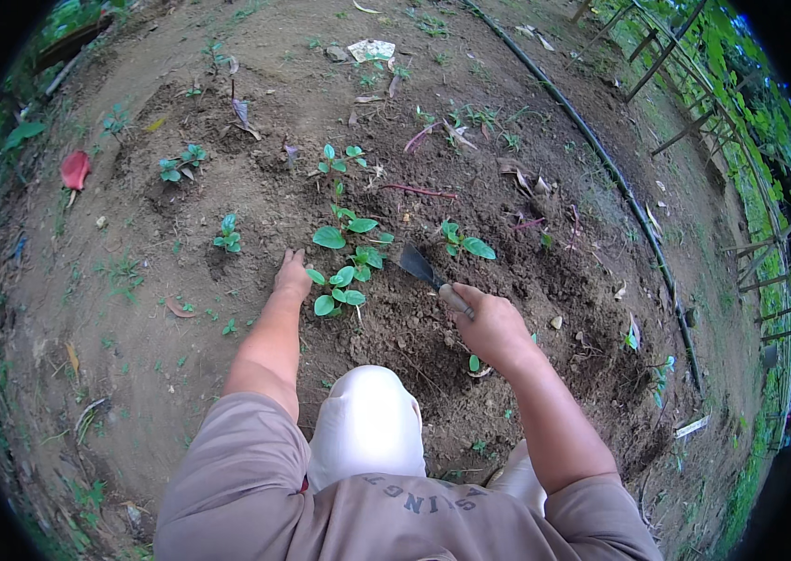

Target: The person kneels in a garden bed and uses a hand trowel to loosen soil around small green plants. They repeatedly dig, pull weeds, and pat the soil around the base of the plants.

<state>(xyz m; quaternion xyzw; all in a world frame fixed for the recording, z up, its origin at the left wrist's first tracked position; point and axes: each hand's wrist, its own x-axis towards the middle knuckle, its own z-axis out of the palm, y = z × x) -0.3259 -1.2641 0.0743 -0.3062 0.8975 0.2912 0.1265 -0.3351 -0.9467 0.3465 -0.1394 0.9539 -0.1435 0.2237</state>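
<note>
In the head view my right hand [492, 324] grips the handle of a small hand trowel [420, 266], its flat metal blade pointing up and left over the loosened soil. My left hand [293, 275] rests on the ground just left of a cluster of green seedlings [339, 289]; its fingertips point away from me, and no held object shows. More leafy seedlings [346, 228] stand just beyond that cluster. Another seedling [464, 242] grows right of the blade. Whether the blade touches the soil cannot be told.
A dark hose [578, 119] curves along the right side. Beyond it stands a wooden stake fence [683, 133] with climbing greenery. Small plants [228, 235] dot the ground at left, near a red petal-like piece [75, 170]. Reddish stems [420, 191] and dry leaves lie ahead.
</note>
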